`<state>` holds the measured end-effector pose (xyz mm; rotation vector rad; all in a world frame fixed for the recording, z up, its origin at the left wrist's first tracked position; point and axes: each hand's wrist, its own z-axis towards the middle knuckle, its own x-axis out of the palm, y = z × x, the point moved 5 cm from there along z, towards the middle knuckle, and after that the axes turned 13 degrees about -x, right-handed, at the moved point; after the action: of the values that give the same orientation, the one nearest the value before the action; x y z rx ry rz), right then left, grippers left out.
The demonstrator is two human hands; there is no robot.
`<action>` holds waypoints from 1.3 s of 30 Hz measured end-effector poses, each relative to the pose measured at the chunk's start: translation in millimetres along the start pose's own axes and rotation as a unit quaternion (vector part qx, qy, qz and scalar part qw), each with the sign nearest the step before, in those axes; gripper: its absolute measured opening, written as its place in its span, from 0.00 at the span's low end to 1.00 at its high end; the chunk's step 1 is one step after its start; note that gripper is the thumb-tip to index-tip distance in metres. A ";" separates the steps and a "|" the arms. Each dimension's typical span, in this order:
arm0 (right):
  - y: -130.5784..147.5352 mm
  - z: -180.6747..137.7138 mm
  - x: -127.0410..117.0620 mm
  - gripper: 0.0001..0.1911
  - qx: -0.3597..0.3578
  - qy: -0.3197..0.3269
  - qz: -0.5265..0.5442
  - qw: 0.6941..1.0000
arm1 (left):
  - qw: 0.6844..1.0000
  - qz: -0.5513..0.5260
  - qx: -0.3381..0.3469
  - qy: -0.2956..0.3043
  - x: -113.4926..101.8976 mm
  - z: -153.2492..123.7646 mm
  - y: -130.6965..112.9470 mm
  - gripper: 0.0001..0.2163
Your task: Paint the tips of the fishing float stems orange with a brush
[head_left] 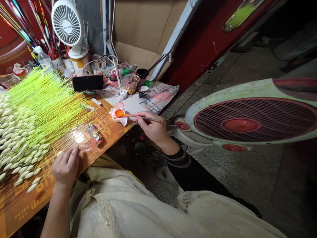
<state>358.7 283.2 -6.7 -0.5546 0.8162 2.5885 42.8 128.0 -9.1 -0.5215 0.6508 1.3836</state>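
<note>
My right hand (151, 126) pinches a thin paintbrush (146, 118). The brush tip reaches into a small cup of orange paint (120, 113) that sits on a white tissue (119, 118). My left hand (66, 166) rests at the near edge of the orange board (104, 132), its fingers curled over a thin stem beside a white float body. A dense fan of fishing floats with neon-yellow stems (42, 105) and white bodies (15, 145) covers the board's left part.
A phone (88, 82) stands on a holder behind the floats. Jars, cups and sticks (123, 82) crowd the back, beside a small white desk fan (67, 24). A large floor fan (250, 117) lies at my right. Cream cloth (138, 205) covers my lap.
</note>
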 end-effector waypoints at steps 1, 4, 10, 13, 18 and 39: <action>-0.3 0.1 -1.4 0.09 0.003 -0.003 0.002 1.000 | 1.000 0.001 0.000 0.001 0.0 0.2 -0.2 0.16; -5.0 -0.8 -4.0 0.09 0.028 -0.009 0.017 0.999 | 1.000 0.001 0.000 -0.001 0.2 0.0 -0.1 0.15; -19.4 -8.8 1.0 0.14 0.122 -0.073 0.107 0.984 | 1.000 0.003 -0.008 0.007 1.3 -2.4 -0.2 0.14; -26.0 -15.7 11.9 0.18 0.167 -0.113 0.159 0.966 | 1.000 0.006 -0.012 0.015 0.8 -3.1 -2.4 0.13; -39.6 -26.7 26.0 0.20 0.224 -0.144 0.198 0.943 | 1.000 0.007 -0.019 0.017 -0.6 -2.5 -5.7 0.11; 94.3 -62.3 120.2 0.53 -0.087 0.025 0.031 0.995 | 0.995 -0.012 -0.069 0.071 6.6 -11.9 2.2 0.11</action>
<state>229.1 200.6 -66.6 -0.6566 0.6349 2.7298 39.7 124.9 -22.1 -0.7405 0.6643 1.3839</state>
